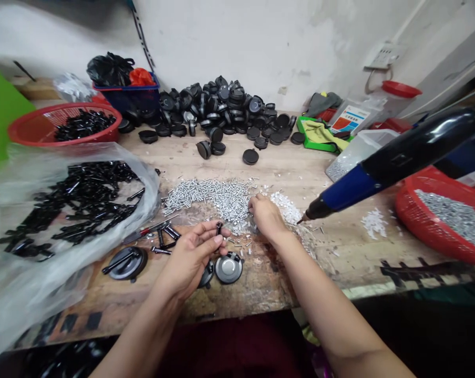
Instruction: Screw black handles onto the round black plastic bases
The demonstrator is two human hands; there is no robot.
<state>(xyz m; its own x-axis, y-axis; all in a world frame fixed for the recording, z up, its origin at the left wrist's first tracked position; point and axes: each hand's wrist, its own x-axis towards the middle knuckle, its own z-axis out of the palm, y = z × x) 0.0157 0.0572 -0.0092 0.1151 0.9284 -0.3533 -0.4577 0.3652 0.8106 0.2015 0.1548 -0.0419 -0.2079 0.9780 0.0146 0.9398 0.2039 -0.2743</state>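
Black plastic pin (219, 228) points straight up in left hand (190, 258).

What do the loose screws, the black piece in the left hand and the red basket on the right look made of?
The loose screws look like plated steel: bright silver, metallic glint. The black piece in the left hand seems moulded plastic with a slight sheen, though it is too small to be sure. The red basket looks like glossy moulded plastic with an open lattice.

A scarred wooden workbench (292, 168) carried a spread of silver screws (209, 197), heaped round black plastic discs (225, 113) and a red mesh basket (426, 231).
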